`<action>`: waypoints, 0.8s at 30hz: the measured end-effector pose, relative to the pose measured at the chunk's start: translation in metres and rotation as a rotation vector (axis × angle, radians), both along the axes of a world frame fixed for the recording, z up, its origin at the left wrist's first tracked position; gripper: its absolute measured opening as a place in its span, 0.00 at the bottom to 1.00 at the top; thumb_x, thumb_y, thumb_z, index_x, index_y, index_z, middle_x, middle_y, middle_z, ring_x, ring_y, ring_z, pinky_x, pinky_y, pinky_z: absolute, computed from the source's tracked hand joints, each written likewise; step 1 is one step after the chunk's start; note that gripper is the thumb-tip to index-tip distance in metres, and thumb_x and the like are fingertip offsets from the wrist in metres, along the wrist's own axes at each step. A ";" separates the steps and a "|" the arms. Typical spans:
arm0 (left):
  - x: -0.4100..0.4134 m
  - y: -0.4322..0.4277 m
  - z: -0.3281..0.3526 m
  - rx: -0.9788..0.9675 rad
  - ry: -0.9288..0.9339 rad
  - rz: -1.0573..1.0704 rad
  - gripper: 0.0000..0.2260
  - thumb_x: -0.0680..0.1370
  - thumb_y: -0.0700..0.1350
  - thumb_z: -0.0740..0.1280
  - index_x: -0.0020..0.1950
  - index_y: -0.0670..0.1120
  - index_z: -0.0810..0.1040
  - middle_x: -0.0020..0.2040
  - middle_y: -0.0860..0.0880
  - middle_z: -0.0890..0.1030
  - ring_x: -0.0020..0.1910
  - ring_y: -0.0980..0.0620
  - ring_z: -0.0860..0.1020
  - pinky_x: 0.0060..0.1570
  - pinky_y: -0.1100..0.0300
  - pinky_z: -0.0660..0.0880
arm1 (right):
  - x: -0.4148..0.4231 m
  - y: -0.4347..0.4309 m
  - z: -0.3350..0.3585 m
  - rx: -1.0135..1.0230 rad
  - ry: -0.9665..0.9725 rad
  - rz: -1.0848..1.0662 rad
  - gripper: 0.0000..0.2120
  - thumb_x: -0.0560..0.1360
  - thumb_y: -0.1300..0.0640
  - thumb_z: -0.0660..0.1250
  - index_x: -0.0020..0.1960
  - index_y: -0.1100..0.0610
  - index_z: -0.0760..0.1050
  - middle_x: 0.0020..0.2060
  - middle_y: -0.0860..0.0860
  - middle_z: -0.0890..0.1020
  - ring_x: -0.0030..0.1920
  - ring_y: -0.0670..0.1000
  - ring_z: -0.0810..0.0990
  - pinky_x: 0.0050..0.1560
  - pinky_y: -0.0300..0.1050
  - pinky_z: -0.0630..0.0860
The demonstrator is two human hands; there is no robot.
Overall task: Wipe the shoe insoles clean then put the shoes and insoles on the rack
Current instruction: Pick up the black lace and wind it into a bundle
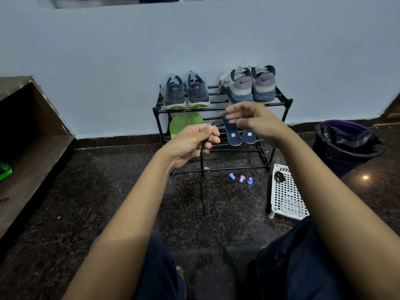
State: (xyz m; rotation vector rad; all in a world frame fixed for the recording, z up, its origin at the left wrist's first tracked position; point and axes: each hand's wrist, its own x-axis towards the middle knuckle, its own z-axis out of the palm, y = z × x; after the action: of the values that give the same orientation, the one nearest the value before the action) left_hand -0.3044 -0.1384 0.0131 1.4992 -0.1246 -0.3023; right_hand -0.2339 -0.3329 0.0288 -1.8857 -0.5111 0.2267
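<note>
A black metal rack (287,102) stands against the wall. On its top shelf sit a pair of blue shoes (186,92) at the left and a pair of grey shoes (251,85) at the right. The lower shelf holds two green insoles (184,123) and two dark blue insoles (240,136). My left hand (192,144) pinches a black shoelace (201,191) that hangs down to the floor. My right hand (249,118) hovers blurred in front of the rack, fingers loosely spread, holding nothing I can see.
A white perforated tray (287,195) with a small black item lies on the dark floor at the right. Three small plastic pegs (241,178) lie before the rack. A bin with a black bag (346,144) stands at the right, a wooden shelf unit (32,131) at the left.
</note>
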 end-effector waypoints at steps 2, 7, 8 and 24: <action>0.001 -0.003 -0.001 -0.010 -0.005 0.012 0.11 0.84 0.43 0.57 0.47 0.44 0.75 0.33 0.55 0.77 0.27 0.62 0.67 0.27 0.71 0.65 | -0.007 0.012 -0.002 -0.015 0.062 0.208 0.16 0.78 0.69 0.58 0.65 0.60 0.71 0.58 0.57 0.79 0.54 0.47 0.78 0.53 0.38 0.75; 0.002 -0.005 -0.002 -0.012 0.020 0.070 0.11 0.84 0.41 0.56 0.45 0.43 0.75 0.33 0.53 0.76 0.26 0.62 0.65 0.24 0.72 0.61 | -0.013 0.024 -0.006 -0.094 -0.075 0.242 0.11 0.80 0.65 0.60 0.60 0.63 0.75 0.45 0.51 0.82 0.42 0.40 0.79 0.45 0.32 0.75; 0.001 -0.004 -0.001 -0.007 0.033 0.065 0.11 0.84 0.42 0.56 0.45 0.43 0.75 0.32 0.53 0.76 0.26 0.62 0.66 0.25 0.72 0.62 | -0.011 0.023 -0.005 -0.150 -0.169 0.186 0.10 0.78 0.65 0.62 0.57 0.62 0.78 0.40 0.51 0.83 0.38 0.41 0.79 0.42 0.32 0.74; 0.003 0.003 0.001 -0.119 0.074 0.039 0.12 0.84 0.42 0.55 0.45 0.43 0.74 0.30 0.54 0.71 0.22 0.62 0.61 0.22 0.72 0.56 | 0.007 -0.006 -0.011 -0.209 -0.059 -0.008 0.16 0.73 0.69 0.67 0.59 0.61 0.74 0.52 0.58 0.80 0.53 0.54 0.80 0.57 0.41 0.76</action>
State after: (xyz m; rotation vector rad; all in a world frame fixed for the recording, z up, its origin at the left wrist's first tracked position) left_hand -0.3009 -0.1356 0.0145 1.3690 -0.0537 -0.3131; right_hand -0.2268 -0.3392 0.0179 -2.1027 -0.5369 0.2268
